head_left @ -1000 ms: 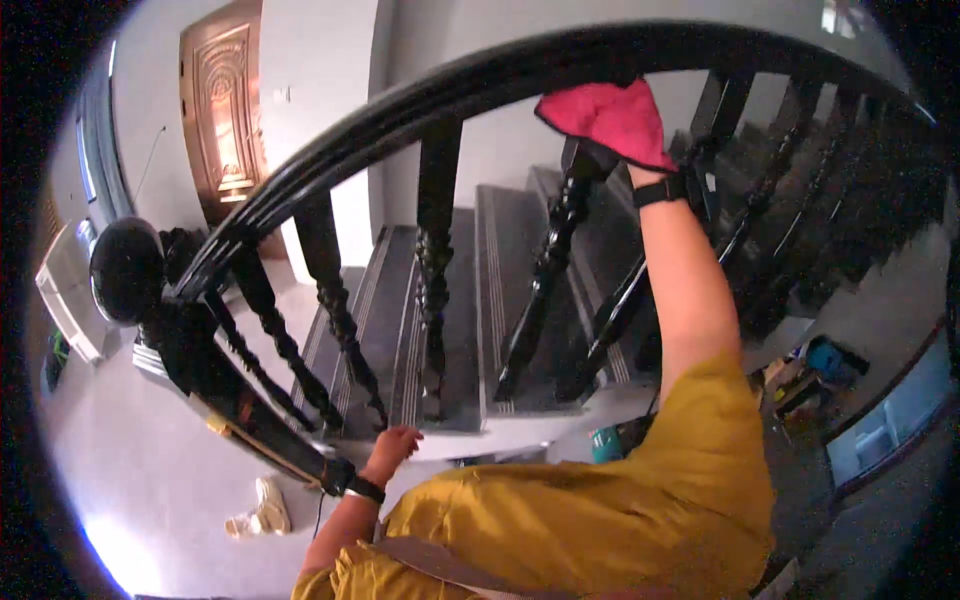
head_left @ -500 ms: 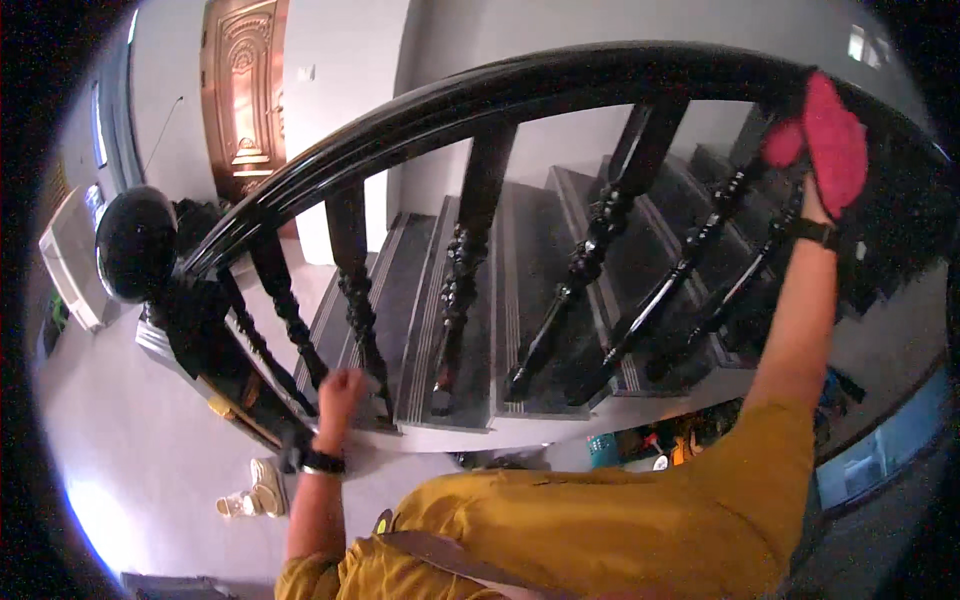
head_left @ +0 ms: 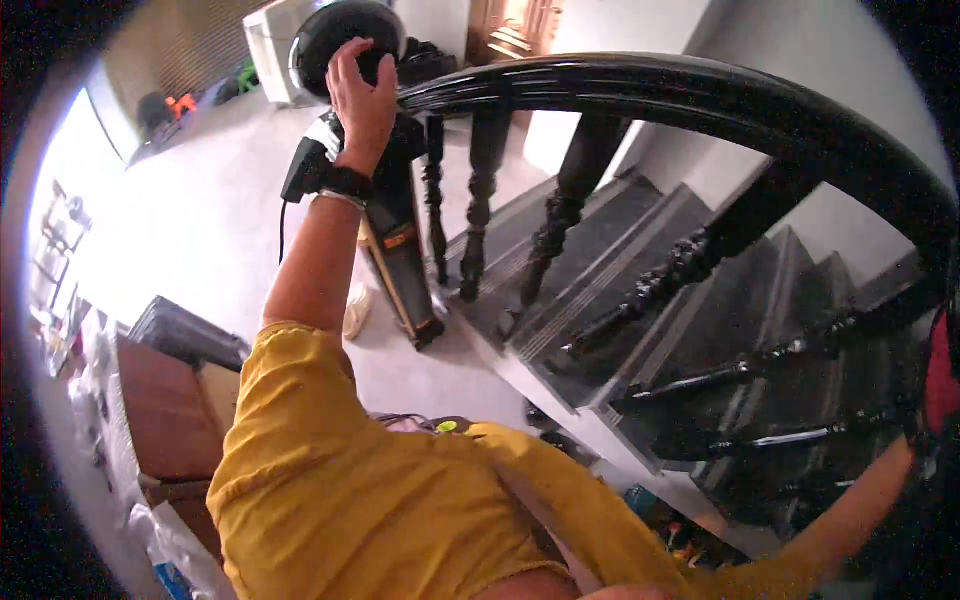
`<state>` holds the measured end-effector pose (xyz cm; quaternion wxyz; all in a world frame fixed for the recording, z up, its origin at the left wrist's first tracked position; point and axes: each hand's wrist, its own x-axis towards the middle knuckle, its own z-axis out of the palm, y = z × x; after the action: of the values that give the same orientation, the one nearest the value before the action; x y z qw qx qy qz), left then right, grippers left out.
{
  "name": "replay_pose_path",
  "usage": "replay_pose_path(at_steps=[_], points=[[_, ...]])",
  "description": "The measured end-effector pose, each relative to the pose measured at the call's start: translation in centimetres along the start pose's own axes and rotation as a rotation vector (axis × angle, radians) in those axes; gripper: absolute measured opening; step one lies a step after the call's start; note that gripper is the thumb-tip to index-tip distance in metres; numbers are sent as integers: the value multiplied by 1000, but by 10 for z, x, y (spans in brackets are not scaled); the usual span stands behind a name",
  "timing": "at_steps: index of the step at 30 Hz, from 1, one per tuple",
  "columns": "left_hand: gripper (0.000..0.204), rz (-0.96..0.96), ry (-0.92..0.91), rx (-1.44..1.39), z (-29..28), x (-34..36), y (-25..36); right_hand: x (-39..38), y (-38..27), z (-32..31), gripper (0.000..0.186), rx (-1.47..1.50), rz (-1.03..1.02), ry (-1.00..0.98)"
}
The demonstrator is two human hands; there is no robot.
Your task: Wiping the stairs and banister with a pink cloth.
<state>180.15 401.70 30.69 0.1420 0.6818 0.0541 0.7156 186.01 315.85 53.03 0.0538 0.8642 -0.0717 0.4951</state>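
My left hand [head_left: 362, 100] is open, its fingers spread against the side of a glossy black ball [head_left: 330, 40] on top of the stair post. A black strap [head_left: 345, 183] with a dark box beside it goes round that wrist. From the post a polished black handrail [head_left: 640, 75] curves away to the right. At the right rim, my right hand is covered by a pink cloth [head_left: 940, 375] beside the rail, only partly in view; its fingers are hidden. Carved black balusters [head_left: 555, 225] stand below the rail.
Dark stone steps [head_left: 600, 270] rise beyond the balusters. At lower left are a brown cardboard box [head_left: 165, 405] and a black bin-like container [head_left: 190, 335]. A copper-coloured door [head_left: 515, 28] and a white cabinet [head_left: 270, 55] are at the back.
The view has swung left, towards the post. My left hand has risen from beside the balusters onto the ball, its fingers now spread. The pink cloth has shifted to the right rim.
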Motion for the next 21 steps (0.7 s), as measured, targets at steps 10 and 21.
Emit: replay_pose_path(at_steps=[10,21], points=[[38,-136,40,-70,-16,64,-64,-61,-114,35,52,178,-4,-3],[42,116,-37,-132,-57,-6,-96,-150,-362,10,52,412,-52,-42]])
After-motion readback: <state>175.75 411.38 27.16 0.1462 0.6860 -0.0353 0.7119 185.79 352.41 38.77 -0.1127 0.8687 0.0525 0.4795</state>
